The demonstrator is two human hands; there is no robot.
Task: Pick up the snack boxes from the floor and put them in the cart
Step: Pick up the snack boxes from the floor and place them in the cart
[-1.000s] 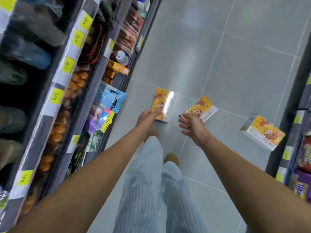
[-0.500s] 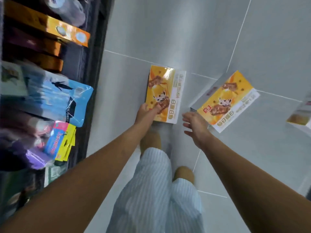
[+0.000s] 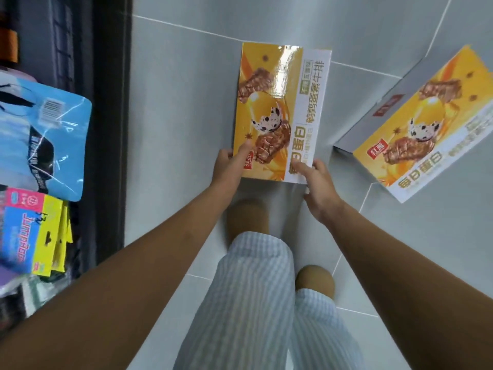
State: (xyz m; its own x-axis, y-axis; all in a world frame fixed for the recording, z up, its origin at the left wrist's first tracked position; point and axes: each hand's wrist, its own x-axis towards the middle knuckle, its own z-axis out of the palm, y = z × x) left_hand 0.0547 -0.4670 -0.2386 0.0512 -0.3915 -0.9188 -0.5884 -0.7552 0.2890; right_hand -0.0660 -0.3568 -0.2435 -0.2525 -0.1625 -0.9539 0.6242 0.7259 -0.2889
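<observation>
A yellow and white snack box (image 3: 280, 102) lies on the grey floor tiles straight ahead of my feet. My left hand (image 3: 230, 166) grips its near left corner, thumb on the printed top. My right hand (image 3: 318, 188) grips its near right corner, thumb on the white strip. A second, identical snack box (image 3: 426, 124) rests on the floor to the right, turned at an angle, its grey side wall showing. No cart is in view.
A dark shelf base (image 3: 106, 129) runs along the left, with a blue packet (image 3: 40, 140) and pink and yellow packets (image 3: 34, 231) hanging out over its edge. My striped trouser legs (image 3: 256, 303) and tan shoes (image 3: 248, 220) stand just below the held box.
The view has dropped much closer to the floor. My right hand moved left from beside the second box onto the first box's corner; my left hand closed on its other corner.
</observation>
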